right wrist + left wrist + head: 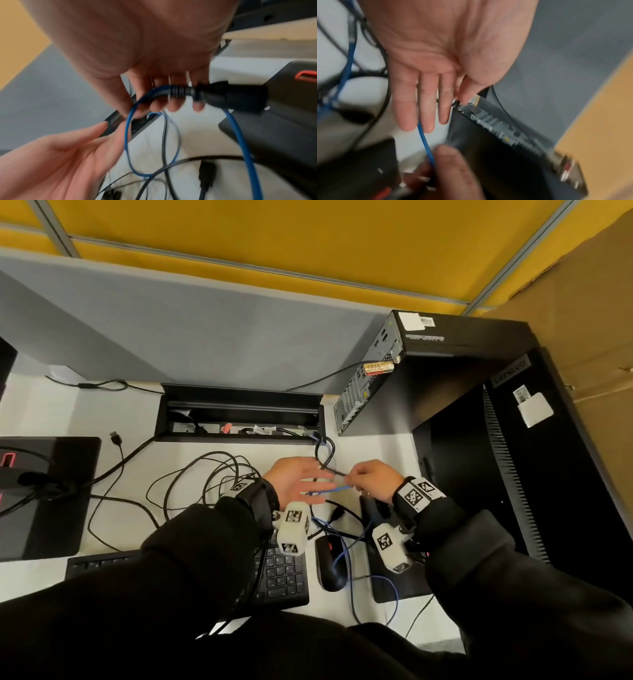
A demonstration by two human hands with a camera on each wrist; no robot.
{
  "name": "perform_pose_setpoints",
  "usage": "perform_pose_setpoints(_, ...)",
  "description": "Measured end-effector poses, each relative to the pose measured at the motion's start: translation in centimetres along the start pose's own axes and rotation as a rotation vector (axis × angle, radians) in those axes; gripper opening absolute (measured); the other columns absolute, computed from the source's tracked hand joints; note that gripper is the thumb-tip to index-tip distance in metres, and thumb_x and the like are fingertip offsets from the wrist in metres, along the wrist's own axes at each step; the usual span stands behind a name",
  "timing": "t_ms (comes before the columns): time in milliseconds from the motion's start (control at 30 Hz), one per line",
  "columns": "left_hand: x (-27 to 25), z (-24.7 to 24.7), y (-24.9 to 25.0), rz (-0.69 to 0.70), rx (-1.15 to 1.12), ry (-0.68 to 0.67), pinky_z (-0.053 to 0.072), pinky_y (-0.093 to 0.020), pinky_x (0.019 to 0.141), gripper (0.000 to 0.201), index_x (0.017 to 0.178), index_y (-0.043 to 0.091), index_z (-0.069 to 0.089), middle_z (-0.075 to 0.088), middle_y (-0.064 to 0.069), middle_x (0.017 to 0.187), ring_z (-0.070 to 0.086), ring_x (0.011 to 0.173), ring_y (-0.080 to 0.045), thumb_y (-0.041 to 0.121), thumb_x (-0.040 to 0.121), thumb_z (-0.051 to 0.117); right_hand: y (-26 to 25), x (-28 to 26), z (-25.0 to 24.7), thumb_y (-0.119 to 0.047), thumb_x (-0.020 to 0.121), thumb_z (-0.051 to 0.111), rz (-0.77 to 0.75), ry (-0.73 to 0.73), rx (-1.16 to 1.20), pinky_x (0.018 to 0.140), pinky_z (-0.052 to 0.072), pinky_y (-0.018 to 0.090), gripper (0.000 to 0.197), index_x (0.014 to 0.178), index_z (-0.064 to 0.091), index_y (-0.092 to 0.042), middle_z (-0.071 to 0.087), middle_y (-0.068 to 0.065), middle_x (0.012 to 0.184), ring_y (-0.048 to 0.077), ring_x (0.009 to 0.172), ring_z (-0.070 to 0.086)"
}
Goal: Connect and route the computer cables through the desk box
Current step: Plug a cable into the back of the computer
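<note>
Your right hand (371, 479) is pinching the thin blue network cable (330, 490) near its pale plug end, fingers curled round it, just in front of the open desk box (239, 414). Your left hand (301, 479) is lying flat, palm up, fingers straight; the blue cable is running across them, not gripped. Round black cables (191, 477) are looping over the white desk (137, 405) to your left. The matte black tower (445, 364) is lying on its side with white barcode labels. "Lenovo" is reading on the black monitor back (548, 457).
</note>
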State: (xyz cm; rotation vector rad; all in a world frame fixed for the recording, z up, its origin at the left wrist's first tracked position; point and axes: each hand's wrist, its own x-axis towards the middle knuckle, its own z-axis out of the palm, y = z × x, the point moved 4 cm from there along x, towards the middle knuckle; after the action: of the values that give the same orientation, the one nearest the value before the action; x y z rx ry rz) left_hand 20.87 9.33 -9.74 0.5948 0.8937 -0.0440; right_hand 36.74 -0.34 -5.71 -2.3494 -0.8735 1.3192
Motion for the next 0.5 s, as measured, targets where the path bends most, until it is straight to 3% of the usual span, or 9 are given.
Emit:
perform_pose_setpoints(100,-0.5,-0.3,-1.2,0.022,0.71,-0.036,0.051,-0.029,0.053,0.045,0.137,0.03,0.045,0.069,-0.009,0.117,0.071,0.076,-0.025,0.031,0.098,0.066,-0.2,-0.6,-1.8,-0.009,0.096,0.061,-0.018,0.079,0.17,0.046,0.042,0.02,0.022,0.076,0.056,-0.015,0.059,0.013,0.066,0.021,0.049,0.056)
perform_pose_setpoints(167,-0.4,-0.4,-2.2,0.085,1.077,-0.141,0.038,-0.023,0.047,0.039,0.132,0.035,0.057,0.066,-0.003,0.095,0.059,0.063,-0.016,0.037,0.095,0.068,-0.7,-1.2,-1.9,-0.001,0.098,0.059,-0.031,0.028,0.225,0.04,0.038,0.017,0.02,0.08,0.057,-0.01,0.055,0.015,0.059,0.019,0.039,0.052)
perform_pose_setpoints(233,-0.8,-0.5,-2.6,0.123,1.284,-0.204,0.04,-0.023,0.053,0.023,0.108,0.027,0.078,0.063,0.007,0.073,0.054,0.057,-0.007,0.041,0.092,0.067,-1.3,-1.5,-2.3,-0.003,0.099,0.058,-0.05,0.037,0.222,0.043,0.04,0.018,0.011,0.089,0.06,-0.007,0.057,0.015,0.062,0.019,0.043,0.052)
perform_pose_setpoints(300,-1.2,-1.0,-2.9,0.059,1.46,-0.213,0.048,-0.029,0.068,0.025,0.093,0.02,0.082,0.066,0.006,0.072,0.058,0.065,-0.009,0.04,0.086,0.067,-1.4,-1.5,-2.9,-0.009,0.102,0.055,0.002,0.089,0.275,0.044,0.041,0.017,0.009,0.096,0.061,-0.011,0.061,0.016,0.074,0.024,0.052,0.059)
perform_pose_setpoints(367,-1.8,-1.6,-3.4,-0.064,1.661,-0.238,0.053,-0.031,0.082,0.026,0.098,0.017,0.082,0.073,0.001,0.084,0.064,0.079,-0.016,0.035,0.091,0.064,-1.1,-1.5,-3.2,-0.018,0.103,0.052,0.084,0.139,0.382,0.048,0.052,0.026,0.011,0.098,0.061,-0.017,0.064,0.013,0.077,0.031,0.06,0.064)
perform_pose_setpoints(400,-1.7,-2.0,-3.6,-0.085,1.736,-0.232,0.052,-0.031,0.089,0.028,0.108,0.016,0.08,0.075,-0.002,0.099,0.067,0.091,-0.018,0.03,0.097,0.059,-1.0,-1.5,-3.3,-0.021,0.103,0.05,0.102,0.164,0.409,0.05,0.054,0.033,0.012,0.097,0.06,-0.02,0.062,0.01,0.073,0.03,0.057,0.062)
perform_pose_setpoints(467,-1.8,-1.9,-2.4,0.049,1.851,-0.188,0.047,-0.031,0.097,0.036,0.13,0.018,0.07,0.067,-0.005,0.132,0.061,0.119,-0.025,0.016,0.102,0.048,-0.8,-1.3,-3.3,-0.022,0.102,0.046,0.102,0.214,0.418,0.047,0.047,0.028,0.017,0.094,0.06,-0.025,0.048,0.005,0.064,0.021,0.046,0.044)
perform_pose_setpoints(500,-1.6,-1.9,-1.3,0.138,1.832,-0.111,0.046,-0.032,0.098,0.042,0.136,0.023,0.065,0.062,-0.005,0.139,0.057,0.125,-0.027,0.012,0.1,0.046,-0.8,-1.1,-3.2,-0.023,0.102,0.044,0.092,0.233,0.408,0.046,0.038,0.023,0.021,0.09,0.06,-0.026,0.041,0.003,0.063,0.017,0.044,0.034)
